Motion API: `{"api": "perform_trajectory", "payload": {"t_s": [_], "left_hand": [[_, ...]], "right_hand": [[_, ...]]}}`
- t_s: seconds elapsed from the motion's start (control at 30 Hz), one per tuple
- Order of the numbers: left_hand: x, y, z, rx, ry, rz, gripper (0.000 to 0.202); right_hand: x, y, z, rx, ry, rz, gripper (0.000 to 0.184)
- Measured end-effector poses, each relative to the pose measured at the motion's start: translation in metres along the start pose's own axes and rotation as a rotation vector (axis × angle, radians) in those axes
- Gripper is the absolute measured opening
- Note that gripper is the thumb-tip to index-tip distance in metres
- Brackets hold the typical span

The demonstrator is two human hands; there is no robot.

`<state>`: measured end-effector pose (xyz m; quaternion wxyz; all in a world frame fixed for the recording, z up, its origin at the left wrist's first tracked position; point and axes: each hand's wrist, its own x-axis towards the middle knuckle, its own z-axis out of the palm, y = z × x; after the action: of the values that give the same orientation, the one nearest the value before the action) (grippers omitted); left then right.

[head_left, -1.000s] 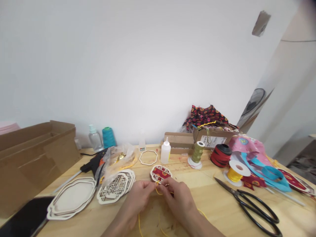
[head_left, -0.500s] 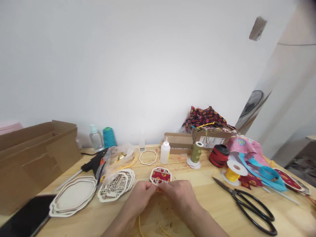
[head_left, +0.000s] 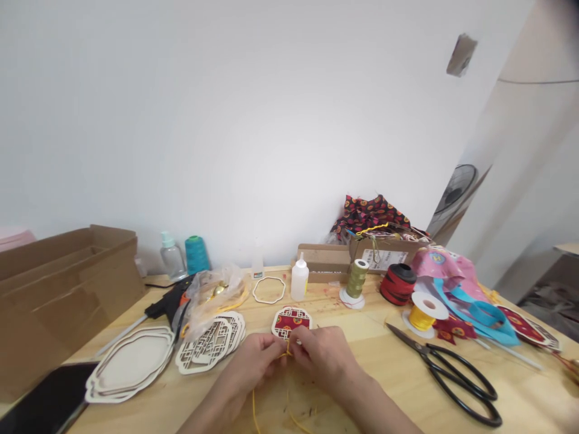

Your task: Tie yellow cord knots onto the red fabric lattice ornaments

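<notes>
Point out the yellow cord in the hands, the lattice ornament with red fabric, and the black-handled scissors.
Yellow cord (head_left: pixel 288 348), head view: the upper section, above its loose strands.
Lattice ornament (head_left: pixel 286 323), head view: its red centre.
Black-handled scissors (head_left: pixel 425 349), head view: the pivot.

Cord was bright yellow, and the ornament was deep red with orangey round motifs, plus cream latticework. Scissors were plain black, glue gun black with a bit of orange. The cone was teal, one spool olive, the reel red and black. Ribbon was sky blue, the cloth mostly pink, the scraps dark with red and orange spots, and the table had pale wood grain
</notes>
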<state>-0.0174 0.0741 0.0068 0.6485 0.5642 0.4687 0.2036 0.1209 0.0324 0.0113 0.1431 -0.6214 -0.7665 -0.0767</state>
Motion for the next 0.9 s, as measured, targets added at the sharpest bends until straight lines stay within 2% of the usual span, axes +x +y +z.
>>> {"api": "perform_trajectory", "payload": {"t_s": [0.17,0.33,0.53,0.67,0.77,0.9], "left_hand": [[-0.001,0.003,-0.001,-0.039,0.032,-0.018,0.034],[-0.003,0.006,0.001,-0.039,0.055,-0.047,0.037],[-0.003,0.0,0.0,-0.004,0.033,-0.01,0.037],[-0.001,-0.004,-0.001,-0.035,0.007,-0.003,0.037],[-0.001,-0.001,-0.001,-0.048,0.002,-0.02,0.036],[-0.005,0.006,0.001,-0.06,0.007,-0.032,0.035]], "right_hand": [[-0.002,0.006,-0.002,0.195,0.024,-0.048,0.017],[-0.004,0.009,-0.002,0.252,-0.005,-0.093,0.02],[-0.001,0.008,-0.008,0.096,-0.086,-0.107,0.016],[0.004,0.005,-0.009,-0.055,-0.12,-0.182,0.014],[0.006,0.003,-0.007,-0.087,-0.092,-0.219,0.013],[0.006,0.002,-0.006,-0.038,-0.012,-0.168,0.015]]}}
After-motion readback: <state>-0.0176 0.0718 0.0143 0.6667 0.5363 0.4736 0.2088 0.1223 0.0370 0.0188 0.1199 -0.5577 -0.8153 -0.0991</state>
